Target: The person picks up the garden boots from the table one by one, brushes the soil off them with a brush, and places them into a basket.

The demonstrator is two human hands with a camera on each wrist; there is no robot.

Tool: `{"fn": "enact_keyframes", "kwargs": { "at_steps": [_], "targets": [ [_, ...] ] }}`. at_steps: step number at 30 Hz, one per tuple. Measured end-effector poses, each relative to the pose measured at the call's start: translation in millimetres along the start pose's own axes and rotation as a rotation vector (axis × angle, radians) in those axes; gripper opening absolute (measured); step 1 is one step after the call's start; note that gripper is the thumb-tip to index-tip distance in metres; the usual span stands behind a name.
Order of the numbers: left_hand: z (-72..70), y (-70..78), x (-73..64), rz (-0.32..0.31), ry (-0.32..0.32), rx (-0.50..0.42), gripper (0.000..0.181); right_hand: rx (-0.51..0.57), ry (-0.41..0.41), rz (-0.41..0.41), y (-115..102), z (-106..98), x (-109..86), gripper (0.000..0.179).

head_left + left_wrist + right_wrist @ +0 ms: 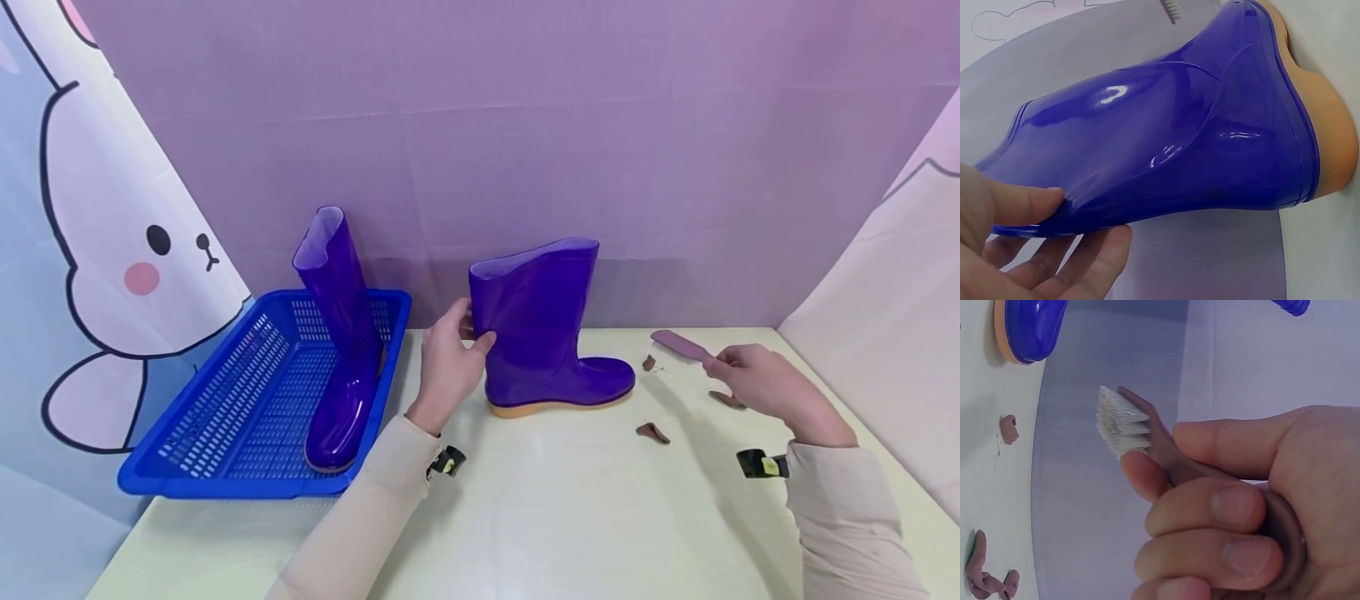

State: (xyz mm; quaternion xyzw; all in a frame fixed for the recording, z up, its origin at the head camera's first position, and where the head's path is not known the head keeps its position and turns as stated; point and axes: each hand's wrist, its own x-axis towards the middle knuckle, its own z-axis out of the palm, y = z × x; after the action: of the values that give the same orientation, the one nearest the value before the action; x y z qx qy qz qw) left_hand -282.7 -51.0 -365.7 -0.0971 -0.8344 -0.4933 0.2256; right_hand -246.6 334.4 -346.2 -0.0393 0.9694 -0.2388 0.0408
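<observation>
A purple rubber boot with a tan sole stands upright on the table, its toe to the right. My left hand pinches the back of its shaft, thumb on the near side and fingers behind, as the left wrist view confirms. In my right hand is a brown-handled brush, held to the right of the boot and apart from it. The right wrist view shows its pale bristles, greyish in the middle, and fingers curled round the looped handle.
Left of me sits a blue plastic basket with a second purple boot standing in it. Small brown clay-like pieces lie on the table: one near the toe, one nearer me, another beneath my right hand. A purple cloth hangs behind.
</observation>
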Motion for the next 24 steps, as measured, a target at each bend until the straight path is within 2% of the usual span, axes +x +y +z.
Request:
{"fn": "enact_keyframes", "kwargs": {
  "at_steps": [8, 19, 24],
  "targets": [
    [-3.9, -0.7, -0.2, 0.02, 0.03, 0.002, 0.028, 0.007, 0.011, 0.014, -4.0, -0.1, -2.1, 0.044],
    [-11.9, 1.8, 2.0, 0.063, 0.131, -0.069, 0.028, 0.008, 0.012, 0.022, -5.0, 0.5, -3.8, 0.045],
    [-14.3, 4.8, 1.2, 0.065, 0.14, -0.097, 0.027, 0.006, 0.014, 0.027, -5.9, 0.6, -5.6, 0.045]
  ]
}}
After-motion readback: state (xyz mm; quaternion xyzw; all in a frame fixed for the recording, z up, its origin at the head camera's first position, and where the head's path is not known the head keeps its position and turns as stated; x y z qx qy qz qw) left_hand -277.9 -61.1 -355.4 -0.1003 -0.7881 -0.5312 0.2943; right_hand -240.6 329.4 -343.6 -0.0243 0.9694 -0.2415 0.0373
